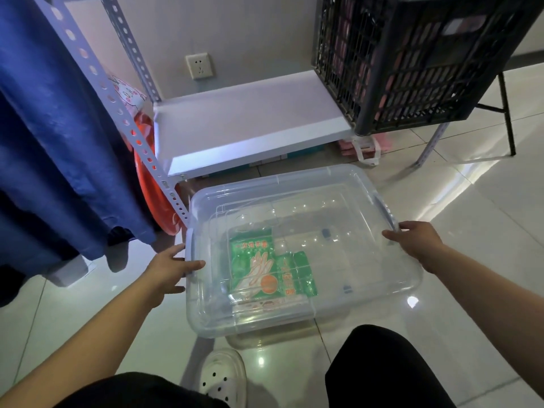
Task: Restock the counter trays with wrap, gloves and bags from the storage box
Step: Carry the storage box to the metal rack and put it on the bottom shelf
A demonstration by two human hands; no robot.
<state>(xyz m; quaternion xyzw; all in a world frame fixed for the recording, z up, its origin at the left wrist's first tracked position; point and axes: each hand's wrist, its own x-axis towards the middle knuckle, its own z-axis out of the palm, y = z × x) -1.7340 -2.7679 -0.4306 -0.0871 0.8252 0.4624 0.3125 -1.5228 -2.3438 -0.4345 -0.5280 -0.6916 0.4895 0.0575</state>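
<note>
Clear lidded box (297, 248) on tiled floor (485, 219), centre of view, just at 6 o'clock of white shelf (250, 125). Lid on. Left hand (169, 270) at 9 o'clock edge of box, thumb laid over lid rim, fingers curled at side handle; grip on rim, not fully closed. Right hand (418, 241) at 3 o'clock edge, fingers touching lid rim by handle; whether clamped or merely resting, cannot tell. Hands well apart, one per short side of box. Visible through lid: green glove pack (259, 269) with hand drawing and orange disc, lying flat in 7 o'clock part of box; second green pack (300, 273) just at 3 o'clock of it, touching or overlapping. Other contents clear and blurred, not identifiable. Black crate (412, 60) at 1 o'clock, standing on far end of shelf. Perforated upright (123, 113) running diagonally from 11 o'clock toward box corner. Blue cloth (53, 128) hanging at 9 to 10 o'clock. Red basin (150, 178) on edge behind upright. Wall socket (198, 66) at 12 o'clock. White clog (223, 378) at 6 o'clock, between dark-clad knees.
</note>
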